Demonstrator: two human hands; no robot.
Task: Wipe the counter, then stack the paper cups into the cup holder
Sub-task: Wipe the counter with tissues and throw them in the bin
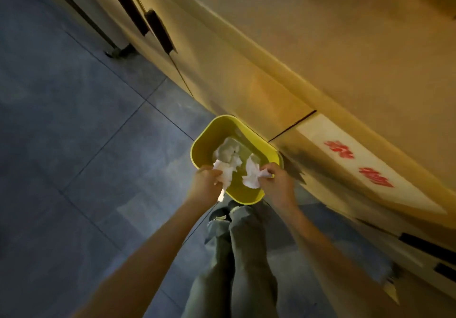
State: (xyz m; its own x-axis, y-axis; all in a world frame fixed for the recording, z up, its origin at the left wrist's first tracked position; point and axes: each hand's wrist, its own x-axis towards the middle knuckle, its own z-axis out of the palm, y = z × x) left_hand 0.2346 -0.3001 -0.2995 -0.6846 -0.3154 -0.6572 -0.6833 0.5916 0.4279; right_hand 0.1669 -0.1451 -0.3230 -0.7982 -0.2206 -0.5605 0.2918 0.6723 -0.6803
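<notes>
Two bare hands over a yellow plastic waste bin (209,135) on the grey tiled floor (74,132).

Left hand (206,180) pinching a crumpled white paper tissue (225,172), right hand (276,180) pinching a second crumpled white tissue (253,174), both held just above the bin's near rim. More crumpled white paper (228,150) lying inside. Bin standing against the beige cabinet front (222,53) under the beige counter (357,46). Red writing on a white label (357,160), too blurred to read. Dark door handles (145,29) further left; grey trouser legs (237,256) below.
</notes>
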